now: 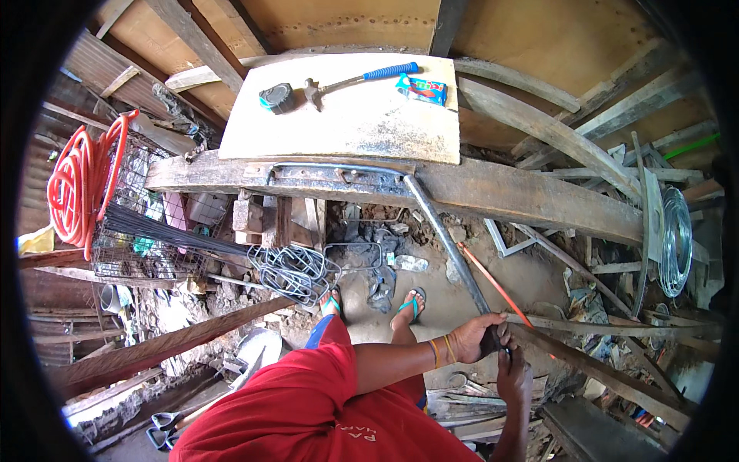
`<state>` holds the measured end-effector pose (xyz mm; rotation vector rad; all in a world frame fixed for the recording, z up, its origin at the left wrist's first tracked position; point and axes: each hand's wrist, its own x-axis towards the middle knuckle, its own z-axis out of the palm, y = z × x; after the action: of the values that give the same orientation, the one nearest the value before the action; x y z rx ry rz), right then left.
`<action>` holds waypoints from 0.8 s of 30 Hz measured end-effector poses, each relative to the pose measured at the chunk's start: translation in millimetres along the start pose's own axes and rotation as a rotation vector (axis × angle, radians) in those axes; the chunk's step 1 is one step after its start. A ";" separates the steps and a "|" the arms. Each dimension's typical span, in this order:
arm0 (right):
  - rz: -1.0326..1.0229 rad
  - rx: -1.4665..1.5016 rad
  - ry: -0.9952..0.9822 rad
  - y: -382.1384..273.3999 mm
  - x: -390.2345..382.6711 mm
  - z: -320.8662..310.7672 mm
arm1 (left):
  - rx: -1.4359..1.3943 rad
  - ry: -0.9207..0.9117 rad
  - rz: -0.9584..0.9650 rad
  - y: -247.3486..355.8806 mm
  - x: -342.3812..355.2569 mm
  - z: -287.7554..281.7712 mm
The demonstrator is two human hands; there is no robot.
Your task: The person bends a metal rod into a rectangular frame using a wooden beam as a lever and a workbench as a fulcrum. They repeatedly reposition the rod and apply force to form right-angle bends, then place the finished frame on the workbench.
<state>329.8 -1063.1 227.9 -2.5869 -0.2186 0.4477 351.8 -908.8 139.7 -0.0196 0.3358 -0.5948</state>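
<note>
While clamping fingers of left hand (474, 339) and right hand (514, 377) on a long grey metal pipe (448, 246) slanting off the brown wooden beam (516, 196), appears midway through bending a thin steel rod (331, 165) (with looped grey rods (291, 271) seemingly done, straight black rods (158, 229) left).

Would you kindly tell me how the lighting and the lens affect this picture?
Head view: the pale board is very bright, close to washed out in places; head view: the long wooden beam looks bowed, as fisheye distortion would make it, and the corners go black; head view: dark tones where the left hand grips the metal pipe hide finger detail.
</note>
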 end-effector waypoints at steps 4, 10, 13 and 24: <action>0.434 0.335 -0.580 28.5 24.9 -23.0 | -0.061 0.005 0.071 -5.6 4.1 10.3; 0.343 0.870 -0.588 64.6 25.3 -1.0 | 0.014 0.006 0.046 -5.8 -5.8 5.8; 0.435 1.007 -0.524 78.2 -3.8 22.5 | -0.005 -0.011 0.061 -9.5 -12.9 -8.8; 0.385 0.786 0.032 -158.8 -172.5 293.6 | 0.259 0.351 -0.254 92.0 -258.3 -79.2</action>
<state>54.1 -834.6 114.1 -1.8458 0.4026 0.4986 176.8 -683.5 132.9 0.2979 0.5993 -0.8930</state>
